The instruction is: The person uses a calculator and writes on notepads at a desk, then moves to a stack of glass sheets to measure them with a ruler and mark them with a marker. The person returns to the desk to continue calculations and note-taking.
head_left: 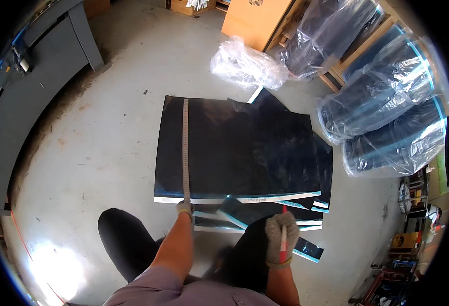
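Note:
A large black sheet with a white-and-blue strip along its near edge lies on the floor before me, over several other dark pieces. A long metal ruler runs from near to far across its left part. My left hand, in a grey work glove, is closed at the ruler's near end. To the right, my gloved right hand is closed round a slim red-and-white tool, held above the near edge of the sheets. Whether this is a cutter or a marker I cannot tell.
Smaller dark offcuts lie near my knees. Plastic-wrapped dark rolls stand at the far right, with crumpled clear plastic and an orange-brown board beyond the sheet. A grey workbench curves along the left.

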A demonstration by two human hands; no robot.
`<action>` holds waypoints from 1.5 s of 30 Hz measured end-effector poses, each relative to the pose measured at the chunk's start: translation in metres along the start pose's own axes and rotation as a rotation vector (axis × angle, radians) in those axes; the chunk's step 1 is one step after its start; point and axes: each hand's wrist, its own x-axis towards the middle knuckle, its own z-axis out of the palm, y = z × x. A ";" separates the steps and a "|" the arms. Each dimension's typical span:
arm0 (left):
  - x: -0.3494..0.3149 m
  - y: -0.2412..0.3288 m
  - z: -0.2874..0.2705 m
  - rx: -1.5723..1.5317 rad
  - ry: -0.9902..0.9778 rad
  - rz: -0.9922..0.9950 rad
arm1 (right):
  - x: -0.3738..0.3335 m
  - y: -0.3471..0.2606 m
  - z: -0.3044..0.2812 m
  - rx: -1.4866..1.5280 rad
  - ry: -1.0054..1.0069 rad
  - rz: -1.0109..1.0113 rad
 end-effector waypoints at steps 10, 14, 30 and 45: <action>0.088 -0.037 -0.026 0.488 0.051 0.026 | -0.011 0.019 0.024 -0.347 -0.419 0.013; 0.097 -0.035 -0.030 0.304 0.146 -0.090 | -0.018 0.034 0.037 -0.258 -0.426 -0.042; 0.098 -0.028 -0.047 1.301 0.081 0.190 | -0.032 0.043 0.051 -0.279 -0.462 -0.090; 0.098 -0.040 -0.048 1.110 0.199 0.121 | -0.037 0.043 0.055 -0.254 -0.476 -0.037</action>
